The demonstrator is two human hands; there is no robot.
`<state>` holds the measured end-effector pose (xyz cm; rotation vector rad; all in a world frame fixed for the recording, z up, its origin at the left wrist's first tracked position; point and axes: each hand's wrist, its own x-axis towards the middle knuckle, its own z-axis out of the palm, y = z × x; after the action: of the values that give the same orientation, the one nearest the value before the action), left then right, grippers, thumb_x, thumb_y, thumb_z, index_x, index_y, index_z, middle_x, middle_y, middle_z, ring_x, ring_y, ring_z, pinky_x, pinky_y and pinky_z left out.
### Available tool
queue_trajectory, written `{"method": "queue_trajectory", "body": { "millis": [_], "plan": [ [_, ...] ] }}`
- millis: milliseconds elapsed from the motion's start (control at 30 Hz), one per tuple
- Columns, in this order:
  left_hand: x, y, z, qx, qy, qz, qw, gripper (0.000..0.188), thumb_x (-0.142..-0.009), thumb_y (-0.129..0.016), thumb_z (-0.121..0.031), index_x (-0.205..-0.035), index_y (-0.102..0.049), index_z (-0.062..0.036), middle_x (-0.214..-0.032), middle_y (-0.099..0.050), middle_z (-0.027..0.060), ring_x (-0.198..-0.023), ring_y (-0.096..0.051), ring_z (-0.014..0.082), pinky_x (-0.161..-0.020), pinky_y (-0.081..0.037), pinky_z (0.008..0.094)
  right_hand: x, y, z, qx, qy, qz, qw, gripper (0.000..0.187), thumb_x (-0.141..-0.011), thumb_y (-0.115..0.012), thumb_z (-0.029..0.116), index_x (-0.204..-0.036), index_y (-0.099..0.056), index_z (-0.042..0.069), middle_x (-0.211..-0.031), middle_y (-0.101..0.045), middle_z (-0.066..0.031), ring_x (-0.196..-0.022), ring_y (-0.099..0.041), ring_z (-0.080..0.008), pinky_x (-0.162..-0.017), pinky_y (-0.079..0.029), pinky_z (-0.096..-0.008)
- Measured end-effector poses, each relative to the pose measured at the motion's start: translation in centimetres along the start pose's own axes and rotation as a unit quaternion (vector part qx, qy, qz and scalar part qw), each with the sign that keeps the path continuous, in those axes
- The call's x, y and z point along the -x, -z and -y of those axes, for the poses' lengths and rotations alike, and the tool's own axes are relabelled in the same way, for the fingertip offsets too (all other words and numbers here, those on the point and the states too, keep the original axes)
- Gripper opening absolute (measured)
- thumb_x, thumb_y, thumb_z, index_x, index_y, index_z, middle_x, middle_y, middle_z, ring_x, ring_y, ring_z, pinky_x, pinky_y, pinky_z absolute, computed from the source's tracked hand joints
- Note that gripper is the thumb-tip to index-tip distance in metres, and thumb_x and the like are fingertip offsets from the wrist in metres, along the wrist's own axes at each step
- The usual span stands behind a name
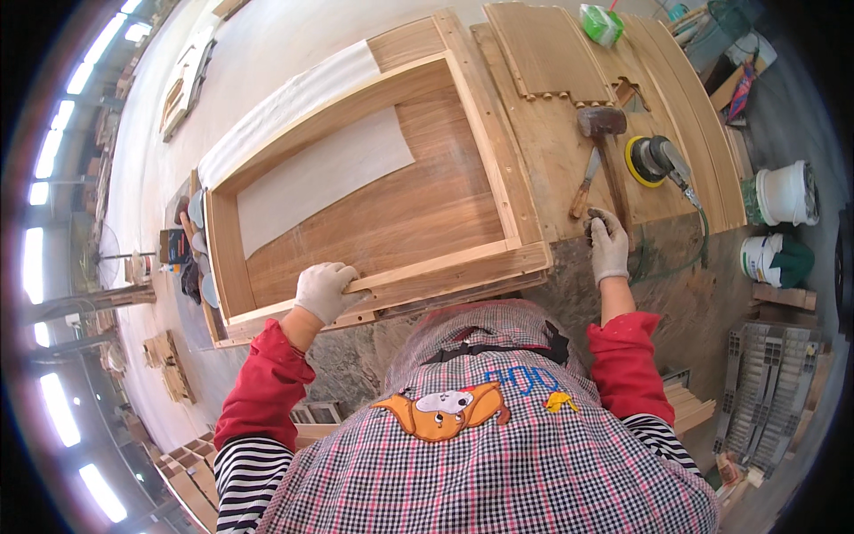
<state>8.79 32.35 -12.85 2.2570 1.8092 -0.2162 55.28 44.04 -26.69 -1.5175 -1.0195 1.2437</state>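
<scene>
A large wooden frame box (pixel 485 147) lies on the bench, with a brown wood panel inside it and a white sheet (pixel 329 173) on that panel. My left hand (pixel 326 291), in a white glove, is closed over the near rail of this box. To the right, my gloved right hand (pixel 608 246) has its fingers curled together beside the lower end of a mallet's handle. Something dark shows at those fingertips, too small to make out. Just beyond them lie a scraper (pixel 584 185) with a wooden handle and the mallet (pixel 602 122) with a dark head.
A round yellow-edged sander (pixel 654 161) with a hose lies right of the mallet. Wooden boards (pixel 547 53) and a green-and-white bag (pixel 601 25) are at the far side. White buckets (pixel 787 194) and a grey plastic pallet (pixel 769 392) stand at the right.
</scene>
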Motion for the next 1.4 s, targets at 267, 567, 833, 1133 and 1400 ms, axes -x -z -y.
{"method": "queue_trajectory", "body": {
  "millis": [267,567,833,1133,1400],
  "plan": [
    [-1.3,-0.6,-1.8,0.015,0.001,-0.033,0.999,0.033,-0.070,-0.075,-0.043,-0.076,-0.063,-0.0128,-0.075,-0.063,0.0052,-0.076,-0.063,0.0273,-0.066,-0.049,0.0411,-2.2,0.1,-0.3,0.011,0.022,-0.016,1.000,0.023,-0.093,-0.054,0.012,-0.111,-0.063,0.000,-0.092,-0.065,-0.0048,-0.078,-0.058,-0.0099,-0.072,-0.047,-0.0236],
    [-1.6,-0.4,-2.2,0.036,0.040,-0.015,0.998,0.035,-0.072,-0.075,-0.043,-0.079,-0.063,-0.0113,-0.081,-0.064,0.0063,-0.082,-0.063,0.0284,-0.072,-0.049,0.0414,-7.0,-9.4,6.8,0.010,0.082,0.155,0.984,0.034,-0.094,-0.056,0.027,-0.117,-0.060,0.002,-0.108,-0.065,-0.0168,-0.095,-0.064,-0.0234,-0.080,-0.051,-0.0314],
    [-0.8,-0.4,-2.4,0.028,0.086,-0.001,0.996,0.036,-0.073,-0.073,-0.047,-0.080,-0.065,-0.0128,-0.082,-0.066,0.0056,-0.081,-0.064,0.0275,-0.071,-0.050,0.0402,-6.8,-18.9,11.7,0.260,0.097,0.213,0.937,0.069,-0.077,-0.060,0.020,-0.139,-0.037,0.000,-0.125,-0.053,-0.0322,-0.114,-0.054,-0.0438,-0.098,-0.043,-0.0455],
    [-0.4,-1.1,-2.5,0.024,0.136,0.018,0.990,0.039,-0.073,-0.072,-0.051,-0.087,-0.067,-0.0149,-0.087,-0.069,0.0069,-0.086,-0.066,0.0285,-0.074,-0.051,0.0411,-6.1,-18.7,11.6,0.235,0.122,0.197,0.944,0.069,-0.075,-0.059,0.013,-0.139,-0.036,-0.003,-0.120,-0.058,-0.0299,-0.110,-0.059,-0.0381,-0.094,-0.047,-0.0391],
    [-0.4,-0.4,-3.3,0.030,0.160,0.013,0.986,0.039,-0.076,-0.069,-0.052,-0.089,-0.067,-0.0158,-0.088,-0.070,0.0076,-0.086,-0.066,0.0283,-0.074,-0.052,0.0411,-6.5,-18.5,11.1,0.210,0.101,0.212,0.949,0.076,-0.081,-0.070,0.030,-0.141,-0.035,-0.002,-0.125,-0.057,-0.0261,-0.117,-0.056,-0.0322,-0.098,-0.043,-0.0352]
  ]
}}
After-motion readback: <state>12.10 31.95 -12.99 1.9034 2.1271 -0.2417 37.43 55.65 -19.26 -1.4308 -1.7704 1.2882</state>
